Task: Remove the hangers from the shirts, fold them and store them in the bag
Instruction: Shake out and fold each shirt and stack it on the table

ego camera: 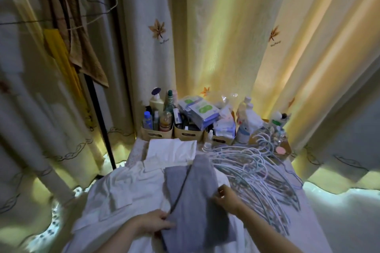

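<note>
A grey shirt lies partly folded lengthwise on top of a spread white shirt on the narrow table. My left hand grips the grey shirt's near left edge. My right hand pinches its right edge. A folded white shirt rests farther back. A heap of pale blue and white hangers lies to the right of the shirts. No bag can be made out.
Three beige bins with bottles, jars and packets line the table's far end. Curtains hang all round. At upper left a rack holds wire hangers, a brown towel and a yellow cloth.
</note>
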